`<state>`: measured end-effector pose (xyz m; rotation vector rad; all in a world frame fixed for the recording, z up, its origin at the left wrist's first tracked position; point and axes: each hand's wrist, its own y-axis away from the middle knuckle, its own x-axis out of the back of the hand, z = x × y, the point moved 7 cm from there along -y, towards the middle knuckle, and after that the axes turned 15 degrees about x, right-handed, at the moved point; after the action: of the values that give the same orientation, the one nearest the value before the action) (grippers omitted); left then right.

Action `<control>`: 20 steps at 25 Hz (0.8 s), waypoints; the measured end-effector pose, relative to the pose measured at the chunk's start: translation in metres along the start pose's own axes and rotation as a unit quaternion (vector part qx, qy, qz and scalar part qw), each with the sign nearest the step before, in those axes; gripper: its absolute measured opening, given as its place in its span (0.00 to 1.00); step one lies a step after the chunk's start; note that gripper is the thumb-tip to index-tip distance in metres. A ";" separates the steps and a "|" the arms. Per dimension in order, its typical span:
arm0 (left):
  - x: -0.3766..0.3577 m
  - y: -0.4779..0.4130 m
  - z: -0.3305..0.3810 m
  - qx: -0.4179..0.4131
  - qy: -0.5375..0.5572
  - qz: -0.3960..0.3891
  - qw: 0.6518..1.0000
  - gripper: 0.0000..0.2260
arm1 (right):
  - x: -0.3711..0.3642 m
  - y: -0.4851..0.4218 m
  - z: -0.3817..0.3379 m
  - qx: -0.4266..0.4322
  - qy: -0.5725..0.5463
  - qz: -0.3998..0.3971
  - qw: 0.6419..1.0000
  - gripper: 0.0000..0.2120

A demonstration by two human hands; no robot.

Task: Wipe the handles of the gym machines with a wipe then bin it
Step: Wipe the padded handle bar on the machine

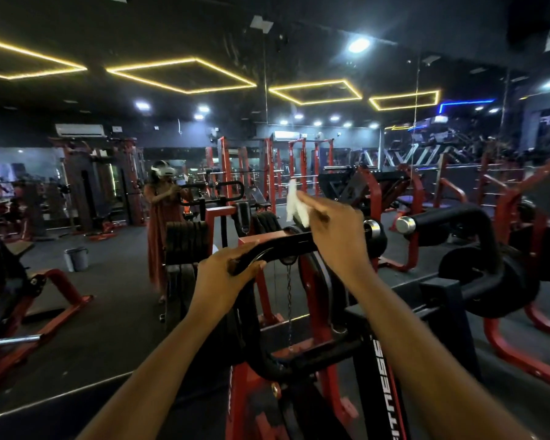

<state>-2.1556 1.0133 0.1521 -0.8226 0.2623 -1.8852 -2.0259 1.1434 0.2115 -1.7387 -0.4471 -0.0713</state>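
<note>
Ceiling dark, with yellow light outlines (186,91) in angular shapes running across the upper frame. Round white spotlights (358,45) scattered among them. A blue light strip (467,103) at upper right. Wall air conditioner (80,130) at upper left, a second unit (285,135) near centre. Red racks (299,166) stand in a row mid-frame, far back. A person (159,217) in a long reddish garment stands left of centre, wearing a white headset (162,169). Dark floor (108,249) throughout. A chrome bar (18,339) juts in at lower left.

Yellow diamond ceiling lights (194,59) glow above a dark floor (108,312).
</note>
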 end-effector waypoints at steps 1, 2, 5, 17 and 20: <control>0.000 0.000 -0.001 0.002 0.006 0.000 1.000 0.17 | -0.012 -0.016 -0.003 0.041 0.047 -0.099 0.993 0.17; -0.001 0.000 -0.001 0.001 0.004 0.004 1.000 0.17 | -0.027 -0.025 -0.003 0.072 0.086 -0.203 0.973 0.17; 0.000 0.002 0.002 -0.021 -0.020 0.021 0.999 0.17 | -0.063 -0.021 0.001 0.131 0.116 -0.392 0.903 0.18; -0.002 -0.002 0.010 -0.039 -0.075 0.009 0.996 0.16 | -0.058 -0.032 0.024 0.193 0.079 -0.504 0.838 0.14; -0.008 -0.007 0.020 -0.051 -0.100 0.011 0.994 0.19 | -0.055 -0.033 0.041 0.187 0.099 -0.515 0.830 0.14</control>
<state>-2.1453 1.0273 0.1672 -1.0651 0.2433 -1.7661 -2.0958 1.1728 0.2168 -0.9237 -1.1202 -0.8714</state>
